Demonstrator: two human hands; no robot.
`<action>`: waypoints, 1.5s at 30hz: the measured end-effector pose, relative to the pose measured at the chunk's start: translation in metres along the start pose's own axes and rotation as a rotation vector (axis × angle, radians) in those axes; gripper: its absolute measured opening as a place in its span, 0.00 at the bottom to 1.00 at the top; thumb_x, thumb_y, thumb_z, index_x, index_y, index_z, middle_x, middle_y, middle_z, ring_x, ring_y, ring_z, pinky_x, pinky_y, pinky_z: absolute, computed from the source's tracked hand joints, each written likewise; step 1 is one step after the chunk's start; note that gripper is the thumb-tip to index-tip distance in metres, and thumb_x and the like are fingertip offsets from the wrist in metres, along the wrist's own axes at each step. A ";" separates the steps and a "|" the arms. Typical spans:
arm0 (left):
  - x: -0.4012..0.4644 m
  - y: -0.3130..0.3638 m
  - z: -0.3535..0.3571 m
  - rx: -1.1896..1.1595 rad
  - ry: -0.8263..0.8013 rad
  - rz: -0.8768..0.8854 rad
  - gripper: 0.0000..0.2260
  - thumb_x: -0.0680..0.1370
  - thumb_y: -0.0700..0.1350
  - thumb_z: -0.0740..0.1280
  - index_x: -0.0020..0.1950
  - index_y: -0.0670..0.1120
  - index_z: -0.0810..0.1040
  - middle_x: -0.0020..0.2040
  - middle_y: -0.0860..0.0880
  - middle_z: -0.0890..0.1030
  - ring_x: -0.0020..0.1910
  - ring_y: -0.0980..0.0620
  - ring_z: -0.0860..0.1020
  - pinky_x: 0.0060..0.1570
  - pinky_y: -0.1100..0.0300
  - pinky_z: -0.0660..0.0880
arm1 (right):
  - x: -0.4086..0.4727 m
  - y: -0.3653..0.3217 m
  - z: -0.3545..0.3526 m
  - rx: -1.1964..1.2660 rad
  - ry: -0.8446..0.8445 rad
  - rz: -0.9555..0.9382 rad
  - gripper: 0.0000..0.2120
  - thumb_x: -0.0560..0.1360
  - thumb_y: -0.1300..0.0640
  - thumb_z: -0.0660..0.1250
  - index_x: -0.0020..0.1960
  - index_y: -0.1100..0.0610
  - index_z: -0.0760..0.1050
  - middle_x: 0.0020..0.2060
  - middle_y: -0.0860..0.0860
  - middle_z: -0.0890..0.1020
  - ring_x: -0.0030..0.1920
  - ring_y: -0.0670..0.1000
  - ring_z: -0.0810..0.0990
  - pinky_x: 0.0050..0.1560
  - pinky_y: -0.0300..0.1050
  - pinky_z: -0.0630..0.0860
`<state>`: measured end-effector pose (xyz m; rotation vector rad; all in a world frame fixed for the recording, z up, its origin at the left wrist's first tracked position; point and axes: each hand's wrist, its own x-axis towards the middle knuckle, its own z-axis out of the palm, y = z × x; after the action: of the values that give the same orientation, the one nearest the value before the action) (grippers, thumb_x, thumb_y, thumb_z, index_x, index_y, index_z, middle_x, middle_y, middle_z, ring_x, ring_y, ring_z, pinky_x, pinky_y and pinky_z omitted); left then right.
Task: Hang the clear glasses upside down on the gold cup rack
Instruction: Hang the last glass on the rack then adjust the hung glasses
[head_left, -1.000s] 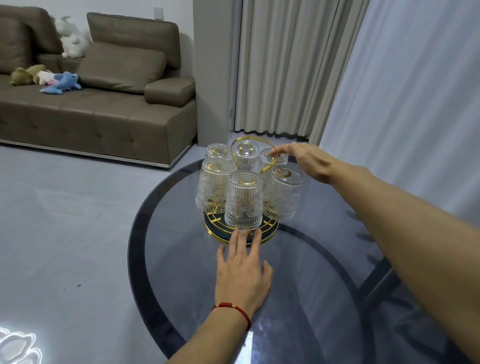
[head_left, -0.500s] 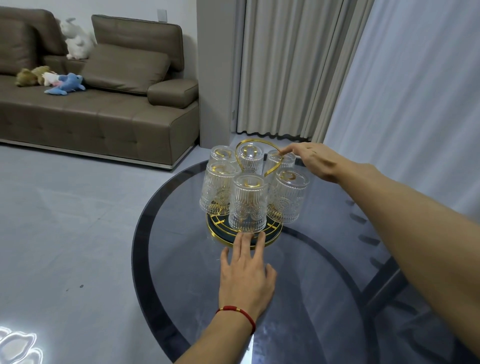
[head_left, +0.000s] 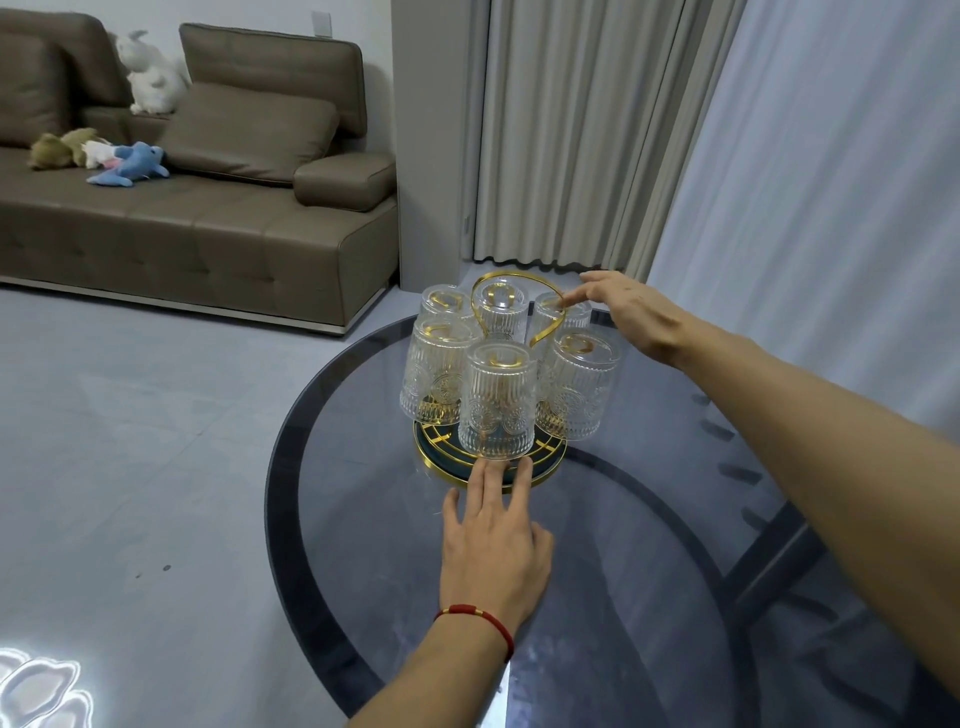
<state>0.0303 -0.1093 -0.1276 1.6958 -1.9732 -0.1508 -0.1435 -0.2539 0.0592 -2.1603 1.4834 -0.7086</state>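
rack: gold cup rack in the middle of the glass table, 6 clear glasses inverted on it | left hand: flat, fingers spread, tips at the near base rim | right hand: nearer the loop handle, fingertip touching it, not pinching

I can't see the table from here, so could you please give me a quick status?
Left hand flat on table, fingertips at rack base. Right hand touching gold handle. Six glasses hung upside down. Nothing in the way.
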 end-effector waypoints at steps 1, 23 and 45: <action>0.000 0.000 0.001 -0.003 0.001 0.000 0.29 0.79 0.50 0.57 0.80 0.52 0.56 0.77 0.45 0.62 0.78 0.46 0.54 0.73 0.39 0.57 | 0.000 0.002 0.000 -0.029 -0.005 -0.008 0.23 0.85 0.49 0.47 0.63 0.48 0.80 0.76 0.55 0.68 0.75 0.52 0.66 0.68 0.45 0.57; -0.001 0.002 0.001 -0.012 0.021 -0.010 0.29 0.77 0.50 0.59 0.79 0.51 0.60 0.76 0.44 0.65 0.77 0.44 0.59 0.72 0.37 0.61 | 0.011 -0.014 0.007 0.087 0.204 -0.056 0.28 0.80 0.48 0.47 0.68 0.56 0.79 0.68 0.54 0.80 0.67 0.51 0.76 0.69 0.49 0.71; -0.002 0.002 0.004 0.005 0.050 -0.006 0.29 0.76 0.50 0.61 0.78 0.52 0.62 0.75 0.43 0.68 0.76 0.43 0.62 0.70 0.36 0.63 | 0.061 -0.058 0.016 -0.045 -0.181 0.158 0.39 0.79 0.30 0.42 0.61 0.51 0.84 0.75 0.51 0.73 0.76 0.55 0.66 0.73 0.59 0.55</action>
<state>0.0271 -0.1085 -0.1307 1.6918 -1.9340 -0.1049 -0.0728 -0.2903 0.0920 -2.0506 1.5648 -0.4181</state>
